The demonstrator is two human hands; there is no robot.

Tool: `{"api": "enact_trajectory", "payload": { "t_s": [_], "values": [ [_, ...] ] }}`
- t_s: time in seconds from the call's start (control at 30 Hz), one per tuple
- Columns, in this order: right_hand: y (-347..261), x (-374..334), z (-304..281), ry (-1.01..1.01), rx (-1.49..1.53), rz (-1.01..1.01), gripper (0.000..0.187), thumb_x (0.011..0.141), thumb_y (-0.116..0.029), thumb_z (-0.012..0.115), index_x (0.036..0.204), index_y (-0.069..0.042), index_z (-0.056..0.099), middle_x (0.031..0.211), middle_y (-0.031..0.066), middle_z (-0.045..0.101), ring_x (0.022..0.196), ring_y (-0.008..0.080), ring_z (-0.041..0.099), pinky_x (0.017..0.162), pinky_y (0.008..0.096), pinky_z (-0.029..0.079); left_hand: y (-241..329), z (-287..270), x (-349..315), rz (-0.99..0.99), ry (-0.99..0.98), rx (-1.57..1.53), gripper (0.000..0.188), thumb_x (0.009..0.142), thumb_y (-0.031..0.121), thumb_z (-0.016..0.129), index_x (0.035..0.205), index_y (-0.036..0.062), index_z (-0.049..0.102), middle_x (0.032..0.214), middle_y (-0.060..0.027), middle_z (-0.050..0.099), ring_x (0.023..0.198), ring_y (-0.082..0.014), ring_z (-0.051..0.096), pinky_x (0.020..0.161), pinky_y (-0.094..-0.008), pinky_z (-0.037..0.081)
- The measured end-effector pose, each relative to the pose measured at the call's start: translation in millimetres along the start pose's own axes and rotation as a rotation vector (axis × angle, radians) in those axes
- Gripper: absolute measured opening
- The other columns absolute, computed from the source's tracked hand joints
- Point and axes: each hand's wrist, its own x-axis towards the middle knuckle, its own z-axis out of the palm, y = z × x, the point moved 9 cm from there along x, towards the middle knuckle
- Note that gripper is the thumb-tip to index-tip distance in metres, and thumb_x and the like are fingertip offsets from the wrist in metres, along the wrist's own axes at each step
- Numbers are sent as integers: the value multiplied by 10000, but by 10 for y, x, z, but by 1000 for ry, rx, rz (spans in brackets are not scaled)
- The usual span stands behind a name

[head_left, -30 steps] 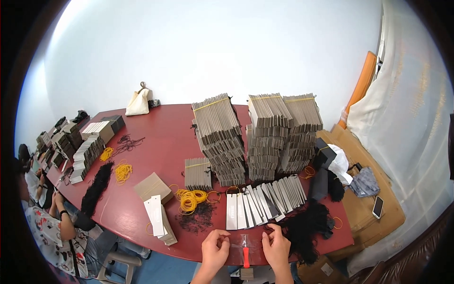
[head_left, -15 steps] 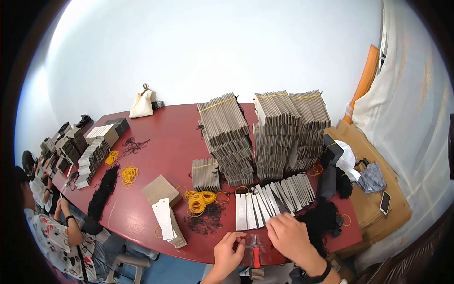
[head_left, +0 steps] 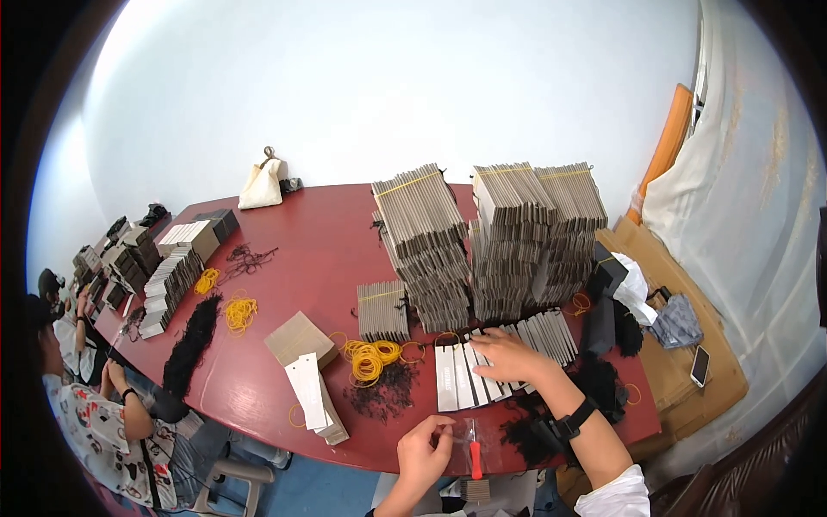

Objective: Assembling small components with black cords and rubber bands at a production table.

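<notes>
My right hand (head_left: 510, 355) reaches over a fanned row of white and grey cards (head_left: 448, 379), fingers stretched out and resting on their upper part. Close to the table's front edge is my left hand (head_left: 424, 450), its thumb and fingertips pinched together; whatever is between them is too small to make out. Beside it, a small red-handled tool (head_left: 475, 458) lies on a piece of clear plastic (head_left: 489, 439). Black cords (head_left: 525, 431) lie in a bundle beneath my right forearm.
Tall stacks of grey cards (head_left: 422, 233) bound with yellow bands rise behind the row. Yellow rubber bands (head_left: 372, 360), black bits (head_left: 383, 395) and a pile of cards (head_left: 303, 381) lie to the left. A phone (head_left: 700, 366) rests on cardboard at right. Another person (head_left: 112, 431) sits at far left.
My right hand has moved up and away from beside the red-handled tool onto the card row, its fingers spreading. My left hand stays near the table edge, still pinched.
</notes>
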Motion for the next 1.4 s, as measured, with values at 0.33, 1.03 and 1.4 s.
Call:
{"api": "enact_trajectory", "payload": {
  "t_s": [0.33, 1.03, 1.4],
  "values": [
    [-52, -453, -424, 242, 76, 53, 581, 851, -222, 598, 1360, -23, 401, 1438, 250, 327, 1272, 426, 384, 1056, 446, 328, 102, -48, 14, 67, 33, 4, 96, 834, 30, 584, 906, 34, 648, 741, -85, 562, 564, -162, 520, 540, -265, 423],
    [-1084, -1282, -441, 529, 123, -271, 100, 759, -63, 619, 857, -42, 615, 812, 73, 603, 747, 238, 600, 654, 323, 504, -7, -672, -32, 80, 323, 105, 174, 830, -3, 609, 994, 55, 624, 950, -87, 511, 675, -117, 506, 562, -227, 411],
    [-2070, -1717, -207, 426, 734, -730, 83, 774, -64, 645, 809, -6, 596, 840, 104, 629, 763, 280, 644, 661, 361, 527, 126, -554, 276, 178, 132, 690, 158, 757, 121, 699, 886, 95, 611, 903, -70, 535, 837, -269, 542, 665, -385, 481]
  ]
}}
